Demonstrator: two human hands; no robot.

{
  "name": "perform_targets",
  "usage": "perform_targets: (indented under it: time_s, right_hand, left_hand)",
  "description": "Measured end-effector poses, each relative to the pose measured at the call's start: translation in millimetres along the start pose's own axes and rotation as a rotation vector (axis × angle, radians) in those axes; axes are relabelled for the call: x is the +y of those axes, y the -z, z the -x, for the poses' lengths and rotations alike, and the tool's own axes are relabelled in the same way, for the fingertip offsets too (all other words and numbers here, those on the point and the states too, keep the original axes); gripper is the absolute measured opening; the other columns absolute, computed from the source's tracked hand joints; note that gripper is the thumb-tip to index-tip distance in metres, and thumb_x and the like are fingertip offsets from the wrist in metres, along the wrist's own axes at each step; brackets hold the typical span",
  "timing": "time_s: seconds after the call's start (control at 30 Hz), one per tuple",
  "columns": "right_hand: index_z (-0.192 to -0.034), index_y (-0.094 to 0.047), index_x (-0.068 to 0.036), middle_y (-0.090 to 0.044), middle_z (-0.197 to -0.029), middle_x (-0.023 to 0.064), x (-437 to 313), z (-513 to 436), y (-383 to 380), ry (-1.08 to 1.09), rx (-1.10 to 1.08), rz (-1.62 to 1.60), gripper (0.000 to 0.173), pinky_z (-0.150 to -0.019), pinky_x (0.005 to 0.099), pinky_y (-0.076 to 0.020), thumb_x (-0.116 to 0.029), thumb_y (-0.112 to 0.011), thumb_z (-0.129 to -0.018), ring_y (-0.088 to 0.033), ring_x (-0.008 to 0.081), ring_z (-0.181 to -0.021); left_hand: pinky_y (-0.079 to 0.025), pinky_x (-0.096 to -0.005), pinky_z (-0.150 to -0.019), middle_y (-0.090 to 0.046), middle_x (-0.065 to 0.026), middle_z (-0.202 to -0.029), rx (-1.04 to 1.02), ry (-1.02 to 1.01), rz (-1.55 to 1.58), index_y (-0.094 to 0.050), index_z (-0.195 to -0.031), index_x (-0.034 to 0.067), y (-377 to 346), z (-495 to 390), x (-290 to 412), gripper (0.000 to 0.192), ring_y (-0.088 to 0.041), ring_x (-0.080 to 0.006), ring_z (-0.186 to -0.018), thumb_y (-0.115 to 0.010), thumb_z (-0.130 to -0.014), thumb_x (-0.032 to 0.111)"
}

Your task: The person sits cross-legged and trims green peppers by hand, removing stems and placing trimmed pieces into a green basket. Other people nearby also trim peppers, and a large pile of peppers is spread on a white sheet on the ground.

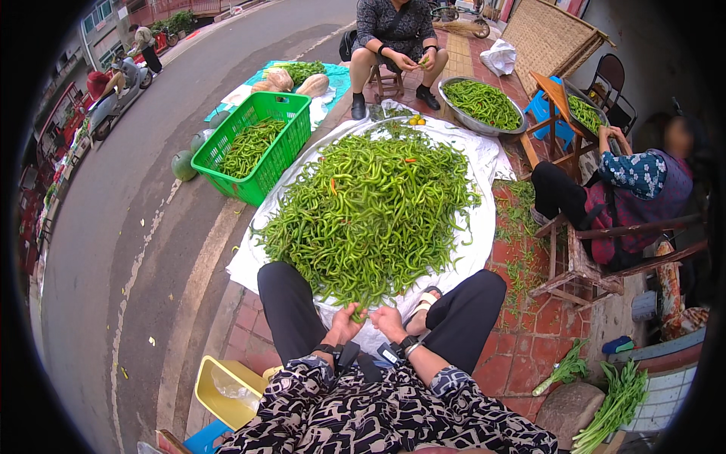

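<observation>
A big heap of green chili peppers [374, 210], with a few orange ones in it, lies on a white sheet [482, 227] in front of my knees. My left hand [345, 324] is closed around a green pepper [358, 314] at the heap's near edge. Close beside it on the right is my right hand [387, 320], its fingertips pinched near the pepper's end; whether they grip a stem is too small to tell. Beyond the heap's left side stands a green plastic crate [258, 184] holding more peppers. A metal basin [488, 127] of peppers sits at the far right.
A person [394, 40] sits opposite on a low stool, handling something green. Another person [635, 176] sits at the right by a wooden folding stand [553, 99]. A yellow bin [227, 391] is near my left side. Leafy greens [615, 397] lie at the lower right; watermelons [183, 165] rest by the crate.
</observation>
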State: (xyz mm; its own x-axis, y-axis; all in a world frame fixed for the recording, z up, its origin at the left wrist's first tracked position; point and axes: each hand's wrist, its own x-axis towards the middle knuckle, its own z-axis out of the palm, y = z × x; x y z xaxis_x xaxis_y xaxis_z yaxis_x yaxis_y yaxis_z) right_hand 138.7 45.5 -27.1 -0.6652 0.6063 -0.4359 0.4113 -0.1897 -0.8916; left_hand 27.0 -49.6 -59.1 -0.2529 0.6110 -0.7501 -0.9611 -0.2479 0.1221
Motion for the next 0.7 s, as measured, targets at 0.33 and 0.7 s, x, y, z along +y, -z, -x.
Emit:
perform_targets:
  time_s: [0.33, 0.7]
  right_hand:
    - [-0.077, -0.059, -0.003, -0.057, -0.065, 0.0012, -30, 5, 13, -0.049, -0.247, -0.338, 0.014, -0.050, 0.0195, -0.0384, -0.017, -0.058, -0.081, -0.051, 0.0074, -0.056]
    - [-0.080, -0.061, -0.001, -0.053, -0.060, 0.0010, -46, 7, 25, 0.026, -0.438, -0.241, 0.016, -0.048, 0.0193, -0.0352, -0.016, -0.057, -0.082, -0.046, 0.0072, -0.052]
  left_hand:
    - [-0.041, -0.0246, -0.055, -0.051, -0.0147, -0.090, -0.163, 0.147, 0.206, -0.045, -0.098, 0.003, -3, 3, 8, 0.021, -0.049, -0.0241, -0.078, -0.050, -0.086, 0.019]
    - [-0.033, -0.0196, -0.041, -0.051, -0.0139, -0.083, -0.181, 0.377, 0.195, -0.050, -0.096, -0.001, 3, 0, 15, 0.022, -0.045, -0.0171, -0.062, -0.052, -0.085, 0.017]
